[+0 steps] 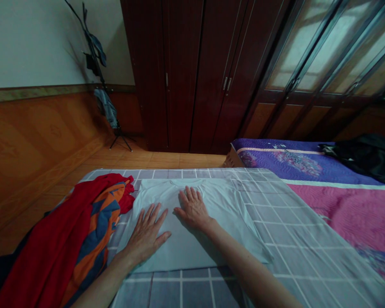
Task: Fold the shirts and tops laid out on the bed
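A pale, light-coloured garment [195,252], perhaps a shirt, lies spread out on the grey checked cover [288,248] in front of me. On its left part rests my left hand [147,235], palm down with the fingers spread. My right hand [194,209] lies flat higher up, near the middle of the cloth, its fingers also apart. Neither hand grips anything. Some wrinkles run along the garment's far edge and right side.
Red cloth [48,239] and an orange-and-blue patterned cloth [99,226] are heaped at the left. A purple-and-pink bed cover [333,205] lies to the right, with a dark garment [368,156] on it. Behind stand a dark wardrobe [182,85] and a coat stand [98,68].
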Demonstrator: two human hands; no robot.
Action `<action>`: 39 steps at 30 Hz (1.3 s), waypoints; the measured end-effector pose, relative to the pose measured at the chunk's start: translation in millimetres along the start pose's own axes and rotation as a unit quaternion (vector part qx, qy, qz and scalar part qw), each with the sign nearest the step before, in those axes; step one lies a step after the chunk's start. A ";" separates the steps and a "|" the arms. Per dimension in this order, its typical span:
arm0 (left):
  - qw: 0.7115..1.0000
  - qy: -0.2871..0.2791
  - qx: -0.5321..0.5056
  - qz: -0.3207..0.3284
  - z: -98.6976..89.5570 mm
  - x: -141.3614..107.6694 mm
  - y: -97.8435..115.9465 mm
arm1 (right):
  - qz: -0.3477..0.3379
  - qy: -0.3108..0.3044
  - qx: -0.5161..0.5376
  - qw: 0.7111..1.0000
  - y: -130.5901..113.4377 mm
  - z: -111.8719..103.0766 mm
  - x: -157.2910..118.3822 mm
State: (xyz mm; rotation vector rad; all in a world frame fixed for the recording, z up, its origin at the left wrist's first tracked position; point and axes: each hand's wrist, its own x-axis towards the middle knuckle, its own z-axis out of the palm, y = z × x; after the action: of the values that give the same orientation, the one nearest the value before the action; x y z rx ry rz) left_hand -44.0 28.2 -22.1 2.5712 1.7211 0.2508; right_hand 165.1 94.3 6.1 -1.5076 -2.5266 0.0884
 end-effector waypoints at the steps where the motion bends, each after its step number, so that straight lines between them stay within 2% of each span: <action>1: 1.000 0.001 0.001 0.001 0.6 0.0 -0.2 | -0.007 -0.001 0.004 1.000 -1.8 0.0 2.9; 5: 1.000 0.017 0.009 0.003 3.8 0.0 -1.4 | -0.012 -0.008 0.007 1.000 -1.9 0.5 13.4; 8: 1.000 0.022 0.011 0.005 5.3 -0.1 -2.6 | 0.006 -0.006 0.001 1.000 10.0 -0.4 15.8; 18: 1.000 0.009 0.010 0.003 5.8 0.0 -4.0 | 0.111 -0.006 -0.046 0.993 94.3 -17.1 -8.3; 22: 1.000 0.024 0.015 0.010 9.3 -0.4 -6.2 | 0.157 -0.001 -0.057 0.986 118.2 -23.5 -25.7; 26: 0.999 0.033 0.012 0.018 12.7 -1.2 -8.1 | 0.168 0.005 -0.052 0.984 132.9 -25.4 -44.8; 32: 1.000 0.015 0.014 0.004 10.5 -0.5 -6.3 | 0.227 0.033 -0.020 0.973 154.9 -29.6 -69.8; 35: 1.000 0.001 0.015 -0.001 8.0 0.1 -5.3 | 0.254 0.056 0.009 0.966 162.2 -36.1 -93.1; 39: 1.000 -0.009 0.008 -0.004 4.6 0.3 -3.6 | 0.320 0.071 0.056 0.943 166.1 -45.3 -138.4</action>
State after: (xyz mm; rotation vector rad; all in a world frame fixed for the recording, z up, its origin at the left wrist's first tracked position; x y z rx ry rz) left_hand -46.5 30.0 -27.0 2.5694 1.7340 0.2131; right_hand 381.6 50.2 6.0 -2.1287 -1.7991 0.2027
